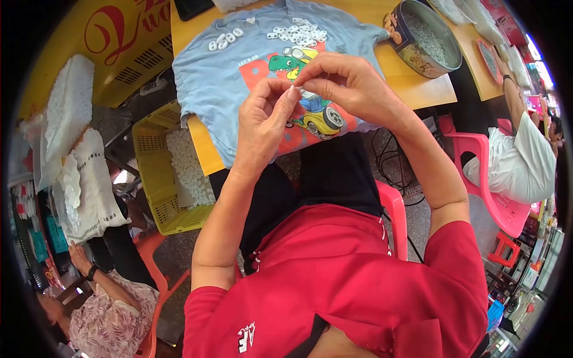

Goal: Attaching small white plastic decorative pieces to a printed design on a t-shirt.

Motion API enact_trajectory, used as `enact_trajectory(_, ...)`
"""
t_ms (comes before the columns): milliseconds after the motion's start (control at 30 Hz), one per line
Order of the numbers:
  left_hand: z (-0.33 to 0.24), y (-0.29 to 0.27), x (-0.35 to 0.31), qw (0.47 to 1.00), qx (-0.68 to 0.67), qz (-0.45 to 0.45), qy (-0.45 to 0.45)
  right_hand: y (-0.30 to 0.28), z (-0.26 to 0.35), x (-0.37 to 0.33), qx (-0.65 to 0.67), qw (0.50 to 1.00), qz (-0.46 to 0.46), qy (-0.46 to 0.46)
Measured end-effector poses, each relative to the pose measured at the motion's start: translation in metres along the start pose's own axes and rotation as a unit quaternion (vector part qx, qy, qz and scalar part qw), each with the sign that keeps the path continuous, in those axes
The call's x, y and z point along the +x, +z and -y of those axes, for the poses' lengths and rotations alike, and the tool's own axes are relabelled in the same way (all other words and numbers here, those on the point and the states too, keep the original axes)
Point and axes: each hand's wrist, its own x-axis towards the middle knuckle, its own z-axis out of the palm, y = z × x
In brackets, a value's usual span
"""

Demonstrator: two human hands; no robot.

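Observation:
My left hand (268, 113) and my right hand (346, 83) meet fingertip to fingertip above a blue T-shirt (209, 89) with a cartoon dinosaur and car print. Both are closed in a pinch on a small white piece (295, 89), mostly covered by the fingers. On the shirt, beyond my hands, lies a heap of small white plastic pieces with holes (296, 32). Several larger white oval pieces (223, 42) sit in two short rows to the left of that heap.
A round tin (404, 39) of small shiny metal parts stands at the table's (441, 89) right. Left below is a yellow crate (154, 143) with many white pieces (186, 158). Other people sit on both sides, one on a pink chair (477, 167), one on an orange chair (156, 262).

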Motion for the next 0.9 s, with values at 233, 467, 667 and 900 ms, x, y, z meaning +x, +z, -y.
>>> enact_trajectory(233, -0.001, -0.004, 0.006, 1.000, -0.014, -0.001, -0.004, 0.003, -0.007, 0.009, 0.108, 0.994, -0.020, 0.015)
enact_trajectory(467, -0.001, -0.006, 0.009, 1.000, -0.014, -0.006, 0.002, 0.007, -0.006, 0.012, 0.110, 0.993, -0.027, 0.019)
enact_trajectory(667, -0.002, -0.006, 0.008, 1.000, -0.007, -0.009, 0.001, 0.008, -0.002, 0.013, 0.052, 0.998, -0.044, 0.018)
enact_trajectory(900, -0.003, -0.006, 0.009, 1.000, 0.006, -0.007, 0.002, 0.008, 0.000, 0.013, 0.035, 0.998, -0.034, 0.034)
